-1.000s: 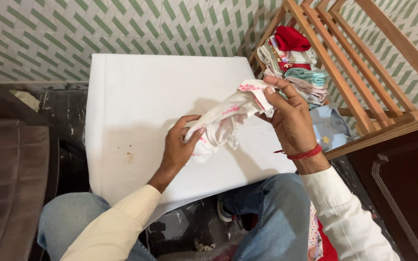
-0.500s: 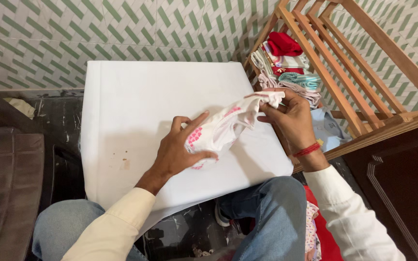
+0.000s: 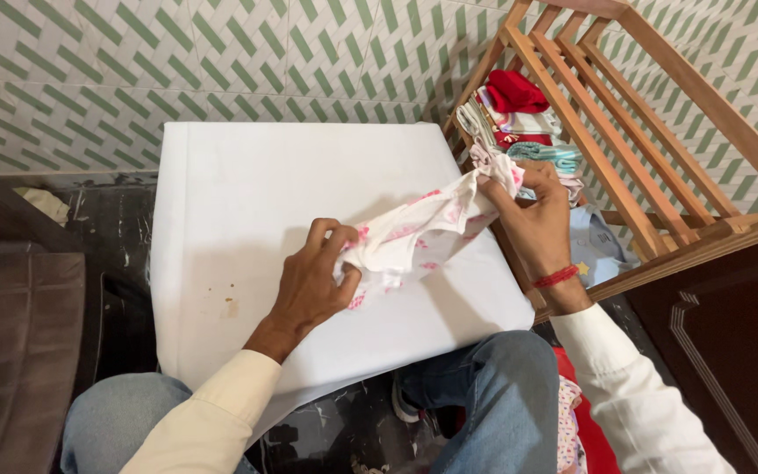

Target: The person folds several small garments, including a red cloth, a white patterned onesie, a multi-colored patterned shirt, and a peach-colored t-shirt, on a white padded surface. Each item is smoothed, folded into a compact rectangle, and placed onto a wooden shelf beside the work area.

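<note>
The left hand (image 3: 313, 281) grips the near end of a white cloth (image 3: 414, 233) with pink print, and the right hand (image 3: 532, 219) pinches its far right corner, holding it stretched just above the white table (image 3: 247, 193). To the right, a wooden rack (image 3: 625, 132) holds folded clothes (image 3: 519, 118).

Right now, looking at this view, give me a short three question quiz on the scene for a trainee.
1. True or false: both hands grip the white cloth with pink print.
2. Which hand holds the cloth's end nearest the wooden rack: A left hand, B right hand?
3. What colour is the top item of the folded pile in the rack?

Key: 1 true. 2 B. 3 red.
</note>
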